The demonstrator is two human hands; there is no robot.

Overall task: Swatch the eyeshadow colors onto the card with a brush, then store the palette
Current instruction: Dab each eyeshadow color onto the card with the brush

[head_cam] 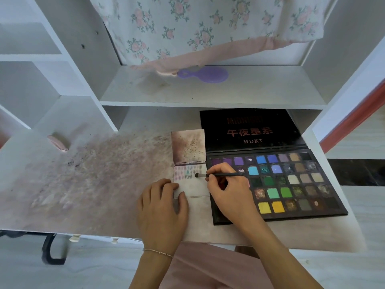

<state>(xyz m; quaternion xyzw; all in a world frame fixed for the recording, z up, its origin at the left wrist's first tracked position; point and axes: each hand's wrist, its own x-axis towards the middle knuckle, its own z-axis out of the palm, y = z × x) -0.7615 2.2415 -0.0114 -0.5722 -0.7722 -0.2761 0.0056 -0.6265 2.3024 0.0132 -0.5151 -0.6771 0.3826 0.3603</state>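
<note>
A white desk with shelf cubbies fills the view, its top smeared with pinkish-purple powder stains; a floral curtain hangs at twelve o'clock above a shelf holding a purple hairbrush.

The eyeshadow palette lies open at three o'clock from centre, a black tray with rows of square pans: purples and blues along the top, greens in the middle, two yellows at the near edge, browns and beiges toward the right. Its raised lid bears pink lettering and "HDKT".

Just left of the palette, touching its edge, lies the card, a small hinged white piece. Its upper leaf is stained mauve and speckled; its lower leaf carries small pink, purple and teal swatches at its top.

The left hand rests on the card's lower-left corner, fingers relaxed and slightly spread. The right hand pinches the thin black brush, bristles pointing to nine o'clock, over the lower leaf.
</note>
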